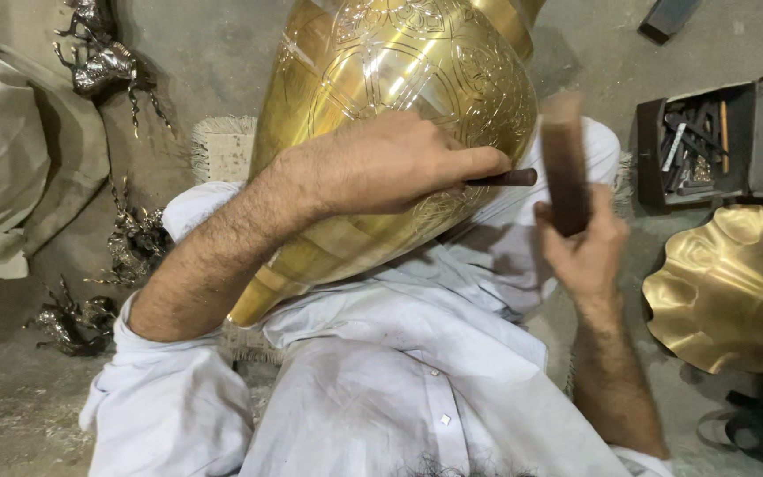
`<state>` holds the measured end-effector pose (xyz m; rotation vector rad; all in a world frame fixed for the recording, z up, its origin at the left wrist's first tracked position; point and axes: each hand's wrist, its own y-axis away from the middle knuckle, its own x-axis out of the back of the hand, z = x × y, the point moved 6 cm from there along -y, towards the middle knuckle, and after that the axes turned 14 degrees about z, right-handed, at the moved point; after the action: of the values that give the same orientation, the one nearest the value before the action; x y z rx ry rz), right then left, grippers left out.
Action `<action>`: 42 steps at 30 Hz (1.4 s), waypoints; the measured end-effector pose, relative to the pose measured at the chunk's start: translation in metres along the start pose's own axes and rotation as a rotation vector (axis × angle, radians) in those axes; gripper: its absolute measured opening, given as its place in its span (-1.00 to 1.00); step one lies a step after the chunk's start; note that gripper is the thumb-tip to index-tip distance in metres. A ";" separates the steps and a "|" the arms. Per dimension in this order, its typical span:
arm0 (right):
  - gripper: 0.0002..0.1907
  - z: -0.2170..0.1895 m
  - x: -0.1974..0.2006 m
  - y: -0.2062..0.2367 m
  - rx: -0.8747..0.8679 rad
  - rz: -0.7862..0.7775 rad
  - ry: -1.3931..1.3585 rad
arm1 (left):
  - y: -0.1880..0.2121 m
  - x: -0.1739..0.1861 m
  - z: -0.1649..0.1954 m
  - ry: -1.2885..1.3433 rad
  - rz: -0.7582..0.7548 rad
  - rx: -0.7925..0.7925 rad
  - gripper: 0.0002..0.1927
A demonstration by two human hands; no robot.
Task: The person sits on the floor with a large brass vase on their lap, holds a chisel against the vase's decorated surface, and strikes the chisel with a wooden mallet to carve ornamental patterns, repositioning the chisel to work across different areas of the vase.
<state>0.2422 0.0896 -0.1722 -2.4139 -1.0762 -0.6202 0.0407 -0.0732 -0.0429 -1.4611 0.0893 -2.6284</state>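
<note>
A large engraved brass vase point(390, 79) lies tilted across my lap on white cloth. My left hand point(390, 163) rests on its side and grips a thin dark chisel point(509, 177), whose tip points right against the brass. My right hand point(580, 243) is closed around a dark brown wooden mallet point(565, 159), held upright and blurred, just right of the chisel's end.
A scalloped brass bowl point(735, 287) sits at the right. Behind it is an open dark box of small tools point(695, 141). Several dark metal animal figurines point(103, 62) lie on the floor at the left, beside a pale cloth sack point(2, 159).
</note>
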 end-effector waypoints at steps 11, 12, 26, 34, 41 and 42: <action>-0.71 -0.002 -0.005 0.017 -0.181 0.233 -0.294 | -0.006 0.005 0.001 0.131 0.037 -0.128 -0.55; -0.70 -0.005 -0.001 0.017 -0.215 0.256 -0.404 | -0.006 0.004 0.001 0.125 0.011 -0.117 -0.56; -0.76 0.007 -0.007 0.052 -0.141 0.397 -0.325 | -0.029 0.003 0.012 0.029 -0.235 -0.108 -0.71; -0.75 -0.010 -0.024 0.061 -0.042 0.394 -0.097 | -0.040 -0.006 0.025 -0.099 -0.528 -0.025 -0.62; -0.71 0.004 -0.050 0.066 -0.396 0.160 -0.311 | -0.043 0.008 0.021 -0.059 -0.437 -0.149 -0.69; -0.74 0.003 -0.053 0.067 -0.390 0.116 -0.283 | -0.043 0.008 0.021 -0.029 -0.431 -0.154 -0.72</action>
<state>0.2623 0.0195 -0.2173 -2.9507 -0.9830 -0.4957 0.0505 -0.0313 -0.0200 -1.7373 -0.0312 -2.9908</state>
